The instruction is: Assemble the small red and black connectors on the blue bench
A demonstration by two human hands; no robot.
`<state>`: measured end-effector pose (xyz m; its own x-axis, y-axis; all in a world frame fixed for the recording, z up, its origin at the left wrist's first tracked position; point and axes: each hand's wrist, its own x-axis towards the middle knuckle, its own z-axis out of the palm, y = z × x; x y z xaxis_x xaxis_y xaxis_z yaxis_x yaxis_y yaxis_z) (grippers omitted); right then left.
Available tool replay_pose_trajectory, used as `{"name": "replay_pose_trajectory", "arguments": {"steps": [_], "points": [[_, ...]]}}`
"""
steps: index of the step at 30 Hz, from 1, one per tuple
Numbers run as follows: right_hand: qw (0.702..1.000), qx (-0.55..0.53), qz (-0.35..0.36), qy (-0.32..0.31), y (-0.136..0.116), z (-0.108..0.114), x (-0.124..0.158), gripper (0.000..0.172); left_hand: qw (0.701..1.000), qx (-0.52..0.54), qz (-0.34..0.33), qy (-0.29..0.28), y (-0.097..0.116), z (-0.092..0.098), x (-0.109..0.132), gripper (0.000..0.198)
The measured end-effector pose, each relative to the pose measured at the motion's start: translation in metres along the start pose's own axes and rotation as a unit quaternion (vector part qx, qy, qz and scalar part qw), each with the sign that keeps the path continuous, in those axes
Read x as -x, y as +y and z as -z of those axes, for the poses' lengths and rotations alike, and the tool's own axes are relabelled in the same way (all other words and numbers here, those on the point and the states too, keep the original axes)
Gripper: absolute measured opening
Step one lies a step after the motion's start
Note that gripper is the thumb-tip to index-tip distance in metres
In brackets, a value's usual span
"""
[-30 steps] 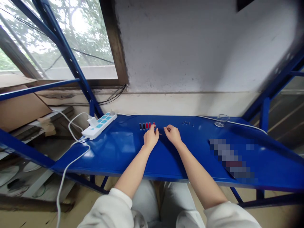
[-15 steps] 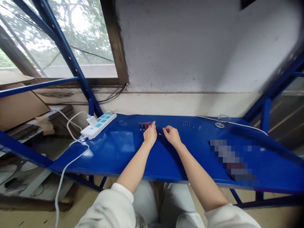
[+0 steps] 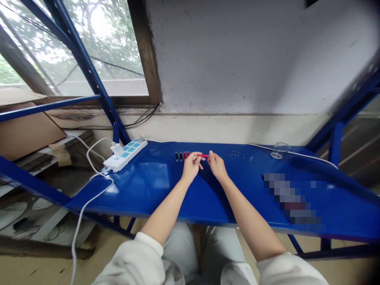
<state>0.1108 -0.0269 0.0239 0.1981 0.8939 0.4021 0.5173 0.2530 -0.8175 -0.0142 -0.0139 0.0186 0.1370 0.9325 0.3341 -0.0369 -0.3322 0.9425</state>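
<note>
A small red cylindrical connector [image 3: 203,156] lies horizontally between my hands. My left hand [image 3: 191,166] pinches its left end, and the fingertips of my right hand [image 3: 217,165] meet its right end. Just left of my left hand, a short row of small black and red connectors [image 3: 181,156] stands on the blue metal bench top [image 3: 166,190]. My left fingers partly cover the row's right end. A group of tiny dark pins [image 3: 236,153] sits to the right of my right hand, apart from it.
A white power strip [image 3: 125,155] with blue sockets lies at the bench's left end, and its white cord [image 3: 89,202] drops over the front edge. A clear glass cup [image 3: 276,151] stands at the back right. A pixelated patch [image 3: 292,198] hides part of the bench's right side.
A red connector from the row is now up between my fingers. My hands have drawn closer together around it, and the view has shifted slightly.
</note>
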Motion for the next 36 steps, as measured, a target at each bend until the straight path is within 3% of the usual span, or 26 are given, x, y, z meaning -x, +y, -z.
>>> {"name": "replay_pose_trajectory", "arguments": {"steps": [7,14,20,28,36], "points": [[0.999,-0.049,0.015,0.010,-0.005,0.000,0.001,0.047,1.000,0.010,-0.012,-0.013,0.000,0.000,0.002,0.026],[0.998,-0.057,0.027,0.004,-0.010,0.001,0.003,0.047,1.000,-0.013,0.009,0.018,0.003,0.000,0.003,0.034],[0.997,-0.070,0.033,0.005,-0.009,0.000,0.003,0.047,0.998,0.030,0.043,0.047,0.008,0.001,0.003,0.038],[0.995,-0.088,0.037,0.012,-0.006,-0.001,0.002,0.047,0.997,0.063,0.023,-0.032,0.010,0.000,0.005,0.037],[0.994,-0.103,0.030,0.023,-0.009,-0.001,0.003,0.047,0.995,0.072,0.060,0.040,0.010,0.001,0.002,0.038]]}}
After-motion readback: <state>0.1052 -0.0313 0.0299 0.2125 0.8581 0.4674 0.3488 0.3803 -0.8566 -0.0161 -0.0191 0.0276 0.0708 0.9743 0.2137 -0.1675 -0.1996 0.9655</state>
